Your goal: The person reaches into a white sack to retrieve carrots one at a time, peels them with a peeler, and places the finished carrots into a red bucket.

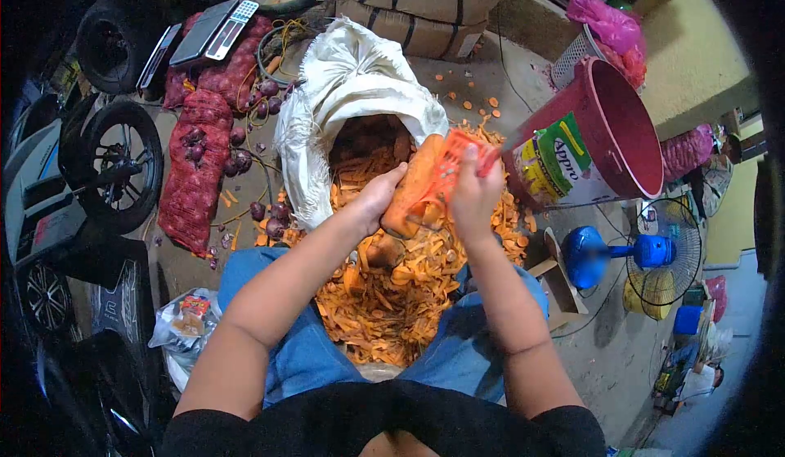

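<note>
A thick orange carrot lies slanted in my left hand, whose fingers are wrapped round its near side. My right hand is closed on an orange plastic peeler with slots in its flat body. The peeler is against or just over the carrot's right side; motion blur hides the exact contact. Below both hands is a deep heap of carrot peelings between my knees. Just beyond the carrot gapes a white woven sack, with more orange-brown pieces inside its mouth.
A red bucket with an Appro label stands close on the right, near a blue fan. To the left are net bags of red onions, a scale and a motorcycle wheel. Carton bundles sit behind the sack.
</note>
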A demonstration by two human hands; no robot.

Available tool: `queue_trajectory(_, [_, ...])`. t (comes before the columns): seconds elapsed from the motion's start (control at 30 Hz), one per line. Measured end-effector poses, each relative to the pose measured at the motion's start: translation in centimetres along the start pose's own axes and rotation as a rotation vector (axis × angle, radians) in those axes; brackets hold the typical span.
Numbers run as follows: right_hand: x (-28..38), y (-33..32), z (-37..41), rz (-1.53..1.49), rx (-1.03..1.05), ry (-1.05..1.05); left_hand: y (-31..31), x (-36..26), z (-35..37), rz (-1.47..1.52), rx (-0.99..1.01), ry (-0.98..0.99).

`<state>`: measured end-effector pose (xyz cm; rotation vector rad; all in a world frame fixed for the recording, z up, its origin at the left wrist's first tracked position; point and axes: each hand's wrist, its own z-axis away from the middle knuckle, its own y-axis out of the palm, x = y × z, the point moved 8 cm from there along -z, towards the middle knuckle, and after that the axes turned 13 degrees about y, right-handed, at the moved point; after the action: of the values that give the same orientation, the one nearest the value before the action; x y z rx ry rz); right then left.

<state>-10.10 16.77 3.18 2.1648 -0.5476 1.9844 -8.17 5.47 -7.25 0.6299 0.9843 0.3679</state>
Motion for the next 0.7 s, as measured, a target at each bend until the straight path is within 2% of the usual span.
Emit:
queue_trajectory(0.03, [0.6,-1.0,-0.6,-0.035,-0.025,0.055,0.0,-0.1,0.1,0.003,0.000,0.002])
queue_trajectory(0.1, [0.5,-3.9,-2.8,0.091,-0.224,-0.143,-0.1,-0.8,0.4,-0.116,0.022,0.042])
queue_trajectory(0.17, [0.1,-6.3,-4.6,-0.181,-0.228,-0.021,-0.6,-0.7,0.0,-0.128,0.035,0.097])
queue_trajectory(0.2, [-0.2,-7.3,-5.4,-0.180,-0.230,-0.021,-0.6,-1.0,-0.2,-0.139,0.051,0.154])
queue_trajectory(0.27, [-2.5,-8.9,-6.5,-0.394,-0.248,0.159,-0.5,-0.7,0.0,-0.122,0.083,0.117])
queue_trajectory(0.3, [-1.5,-7.6,-5.4,-0.451,-0.161,0.246,-0.2,-0.4,0.1,-0.105,0.113,0.081])
queue_trajectory(0.37, [-2.9,-5.8,-5.0,-0.476,-0.105,0.202,0.2,-0.4,0.2,-0.109,0.089,0.090])
queue_trajectory(0.43, [-1.0,-2.2,-2.0,-0.342,0.009,0.209,0.0,-0.2,0.1,-0.114,0.060,0.097])
queue_trajectory(0.5, [-1.2,-0.6,-0.3,-0.045,0.086,0.219,0.5,0.8,0.0,0.061,0.134,-0.011])
queue_trajectory(0.53, [-1.5,-0.1,0.2,-0.045,0.083,0.221,0.8,0.9,0.1,0.060,0.135,-0.015])
queue_trajectory(0.6, [-1.0,0.7,0.7,0.010,0.076,0.072,1.2,0.8,0.3,0.182,0.018,0.007])
queue_trajectory(0.63, [-1.2,0.7,0.7,0.008,0.073,0.073,0.7,1.2,0.1,0.187,-0.023,0.017])
queue_trajectory(0.67, [-1.3,0.9,0.7,-0.039,0.102,0.075,0.5,1.2,0.2,0.185,-0.021,0.014])
queue_trajectory(0.7, [-1.4,1.0,0.6,-0.085,0.132,0.077,0.8,1.2,0.5,0.165,0.063,-0.006])
